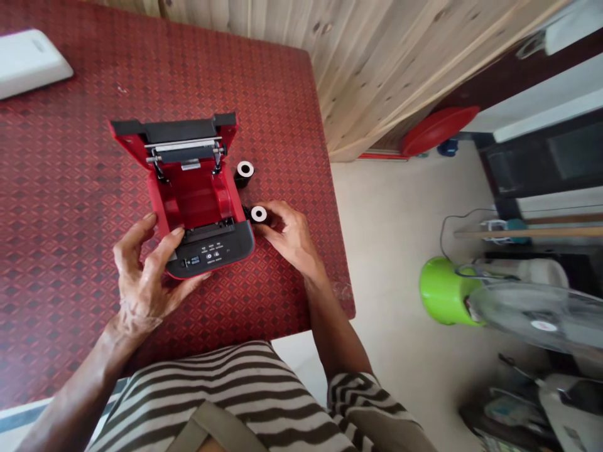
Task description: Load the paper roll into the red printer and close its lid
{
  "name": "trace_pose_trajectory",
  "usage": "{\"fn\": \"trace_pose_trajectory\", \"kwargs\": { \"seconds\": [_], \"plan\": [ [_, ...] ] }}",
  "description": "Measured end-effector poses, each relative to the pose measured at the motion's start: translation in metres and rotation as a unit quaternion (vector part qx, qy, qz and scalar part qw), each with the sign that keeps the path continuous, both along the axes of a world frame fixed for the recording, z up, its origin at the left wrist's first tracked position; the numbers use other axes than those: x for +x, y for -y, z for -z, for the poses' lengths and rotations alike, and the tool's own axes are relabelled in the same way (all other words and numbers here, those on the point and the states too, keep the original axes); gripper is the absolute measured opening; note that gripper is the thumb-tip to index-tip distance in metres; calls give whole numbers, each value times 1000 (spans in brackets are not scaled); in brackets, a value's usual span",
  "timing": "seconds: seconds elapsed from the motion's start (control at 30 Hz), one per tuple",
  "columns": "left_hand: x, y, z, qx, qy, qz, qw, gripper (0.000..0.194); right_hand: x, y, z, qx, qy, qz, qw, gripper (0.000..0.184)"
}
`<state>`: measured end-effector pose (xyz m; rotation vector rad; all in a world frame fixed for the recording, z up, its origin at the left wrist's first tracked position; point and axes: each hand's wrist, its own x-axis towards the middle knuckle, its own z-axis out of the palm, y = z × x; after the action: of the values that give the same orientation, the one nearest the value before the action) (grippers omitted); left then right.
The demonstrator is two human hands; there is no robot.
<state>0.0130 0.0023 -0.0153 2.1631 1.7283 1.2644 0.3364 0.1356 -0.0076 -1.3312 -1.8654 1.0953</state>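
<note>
At the table point(70, 188), left fingers point(162, 252) spread on the red printer point(193, 194), right fingers point(279, 211) pinching a roll point(259, 220).

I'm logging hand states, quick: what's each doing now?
Left hand: holding the open red printer by its corner.
Right hand: fingers closed on a roll.

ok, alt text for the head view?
Left hand on an open red-and-black device on a red patterned table; right hand holds a small roll beside it, with a second roll standing nearby. A white object lies at upper left; a green bucket is on the floor at right.
</note>
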Motion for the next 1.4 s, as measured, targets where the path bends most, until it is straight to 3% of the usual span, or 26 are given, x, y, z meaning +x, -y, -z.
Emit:
{"fn": "trace_pose_trajectory", "kwargs": {
  "seconds": [0.1, 0.2, 0.37, 0.47, 0.57, 0.67, 0.8, 1.03, 1.2, 1.4],
  "plan": [
    [0, 1, -5, -4, -13, 5, 1000, 92, 8, 0, -14, 8, -5, 17, 1000, 31],
    [0, 3, -12, -9, -33, 2, 999, 92, 21, 4, -51, 26, -22, 11, 999, 40],
    [-3, 5, -14, -4, -13, 19, 1000, 84, 14, 3, -119, 49, -19, -126, 991, 52],
    [-5, 5, -11, 15, -4, 36, 999, 80, -14, -8, -137, 105, 57, -206, 971, 45],
    [-5, 2, -11, 23, -19, 44, 999, 99, -52, -19, -139, 173, 178, -239, 939, 31],
    [-3, 0, -11, 34, -29, 35, 998, 119, -89, -24, -134, 181, 297, -264, 900, 34],
    [2, 0, -7, 40, -15, 27, 999, 116, -119, -25, -134, 155, 374, -288, 868, 36],
    [2, 2, -4, 21, -18, 12, 1000, 111, -124, -14, -141, 161, 391, -281, 861, 43],
    [-2, 1, -5, 19, -40, 19, 999, 116, -123, -9, -142, 197, 355, -242, 881, 45],
    [2, 2, -4, 19, -5, 12, 1000, 111, -128, -16, -137, 160, 388, -266, 868, 53]
  ]
}}
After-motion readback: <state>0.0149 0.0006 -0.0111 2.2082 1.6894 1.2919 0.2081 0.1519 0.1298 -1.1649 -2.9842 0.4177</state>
